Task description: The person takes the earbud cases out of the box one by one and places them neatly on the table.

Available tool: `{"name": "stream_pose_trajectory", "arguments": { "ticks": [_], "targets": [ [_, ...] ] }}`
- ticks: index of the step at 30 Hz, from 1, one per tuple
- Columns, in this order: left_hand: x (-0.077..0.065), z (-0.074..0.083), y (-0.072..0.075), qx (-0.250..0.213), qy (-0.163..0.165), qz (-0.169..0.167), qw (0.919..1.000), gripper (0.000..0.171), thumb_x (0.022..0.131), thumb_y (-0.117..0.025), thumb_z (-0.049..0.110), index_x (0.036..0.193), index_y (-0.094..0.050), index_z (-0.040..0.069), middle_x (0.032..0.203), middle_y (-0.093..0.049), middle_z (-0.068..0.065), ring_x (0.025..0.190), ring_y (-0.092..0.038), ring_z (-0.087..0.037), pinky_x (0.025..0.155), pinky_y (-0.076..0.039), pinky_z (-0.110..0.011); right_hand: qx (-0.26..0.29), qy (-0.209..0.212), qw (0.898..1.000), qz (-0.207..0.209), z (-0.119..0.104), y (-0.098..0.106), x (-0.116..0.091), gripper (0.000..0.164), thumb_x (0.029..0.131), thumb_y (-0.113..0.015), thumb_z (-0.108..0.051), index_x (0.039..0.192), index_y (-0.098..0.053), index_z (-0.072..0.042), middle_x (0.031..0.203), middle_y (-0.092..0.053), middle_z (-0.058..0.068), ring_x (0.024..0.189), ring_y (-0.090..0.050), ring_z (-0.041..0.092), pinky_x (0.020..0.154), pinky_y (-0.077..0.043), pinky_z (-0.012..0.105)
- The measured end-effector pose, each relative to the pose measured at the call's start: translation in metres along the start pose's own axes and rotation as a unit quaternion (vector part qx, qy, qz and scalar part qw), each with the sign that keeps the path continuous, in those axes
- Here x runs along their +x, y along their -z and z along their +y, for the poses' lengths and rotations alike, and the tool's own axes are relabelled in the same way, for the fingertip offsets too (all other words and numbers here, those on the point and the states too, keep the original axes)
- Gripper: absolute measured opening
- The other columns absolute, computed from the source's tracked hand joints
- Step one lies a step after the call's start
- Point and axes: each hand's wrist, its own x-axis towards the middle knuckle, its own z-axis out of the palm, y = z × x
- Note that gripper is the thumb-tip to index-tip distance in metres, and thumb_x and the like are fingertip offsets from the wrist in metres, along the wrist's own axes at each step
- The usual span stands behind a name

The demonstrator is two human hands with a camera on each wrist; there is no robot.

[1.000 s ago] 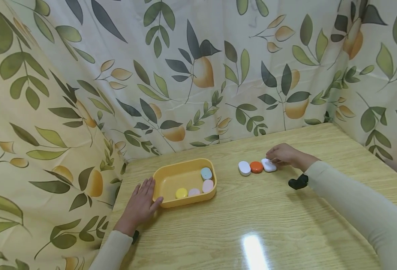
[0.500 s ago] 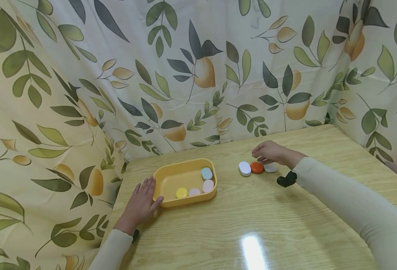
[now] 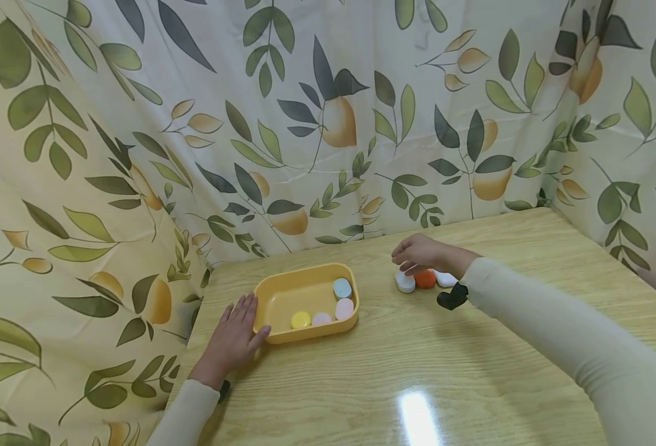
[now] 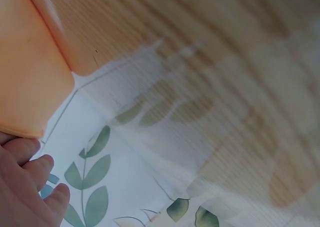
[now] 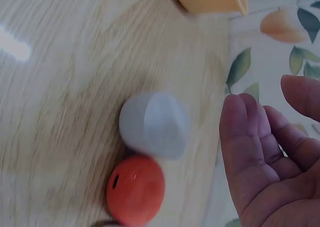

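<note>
My left hand (image 3: pixel 233 334) rests against the left end of a yellow tray (image 3: pixel 274 337), its fingers extended along the rim. In the left wrist view, the fingertips (image 4: pixel 30 164) touch the tray's wall. My right hand (image 3: pixel 421 253) hovers over a row of three small rounded cases, its fingers loosely bent. Nothing lies between its thumb and fingers in the right wrist view. Nearest to it is a white oval case (image 3: pixel 405 283), then an orange-red round one (image 5: pixel 136 189) with a small dark slot. A second white case (image 3: pixel 446 280) at the right is partly hidden.
Inside the tray sit a light blue round piece (image 3: pixel 342 287), a pink one (image 3: pixel 344 308), a paler pink one (image 3: pixel 321 318) and a yellow one (image 3: pixel 301 319). A leaf-patterned curtain (image 3: pixel 328 155) borders the wooden table (image 3: pixel 372 384) at the back and sides.
My right hand has moved left, from the right-hand white case across the orange-red one to above the left white case. The left hand and tray have stayed in place.
</note>
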Motion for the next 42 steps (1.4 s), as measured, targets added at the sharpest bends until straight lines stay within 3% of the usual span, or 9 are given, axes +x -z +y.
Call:
{"name": "stream_pose_trajectory", "arguments": {
  "ticks": [14, 23, 33, 42],
  "targets": [
    [0.001, -0.001, -0.003, -0.010, 0.006, -0.004, 0.9999, 0.079, 0.101, -0.036, 0.055, 0.151, -0.026, -0.005, 0.157, -0.024, -0.018, 0.145, -0.018, -0.031, 0.115, -0.011, -0.051, -0.013, 0.008, 0.999, -0.035, -0.036, -0.044, 0.010, 0.036, 0.095, -0.058, -0.007, 0.125, -0.053, 0.013, 0.116, -0.061, 0.020, 0.101, -0.062, 0.035, 0.084, -0.055, 0.041],
    [0.001, -0.002, -0.004, -0.010, 0.003, -0.006, 0.9999, 0.078, 0.101, -0.036, 0.054, 0.151, -0.026, -0.005, 0.157, -0.023, -0.018, 0.145, -0.019, -0.032, 0.115, -0.013, -0.052, 0.001, 0.016, 0.998, -0.056, -0.048, -0.069, 0.021, 0.039, 0.095, -0.059, -0.007, 0.127, -0.053, 0.013, 0.122, -0.057, 0.029, 0.101, -0.063, 0.035, 0.080, -0.056, 0.039],
    [0.001, -0.002, -0.006, -0.009, 0.001, -0.002, 1.0000, 0.078, 0.101, -0.037, 0.054, 0.151, -0.026, -0.006, 0.157, -0.023, -0.018, 0.144, -0.021, -0.033, 0.114, -0.014, -0.053, 0.005, 0.022, 0.997, -0.076, -0.060, -0.101, 0.028, 0.036, 0.094, -0.061, -0.007, 0.125, -0.057, 0.011, 0.121, -0.060, 0.025, 0.092, -0.065, 0.026, 0.079, -0.056, 0.039],
    [0.000, -0.002, -0.005, -0.004, 0.006, -0.008, 0.9999, 0.078, 0.102, -0.035, 0.054, 0.151, -0.025, -0.005, 0.157, -0.023, -0.017, 0.144, -0.020, -0.032, 0.115, -0.014, -0.051, 0.010, 0.017, 0.995, -0.097, -0.065, -0.117, 0.035, 0.037, 0.094, -0.062, -0.006, 0.125, -0.056, 0.012, 0.120, -0.060, 0.026, 0.100, -0.065, 0.033, 0.081, -0.056, 0.041]
  ]
}}
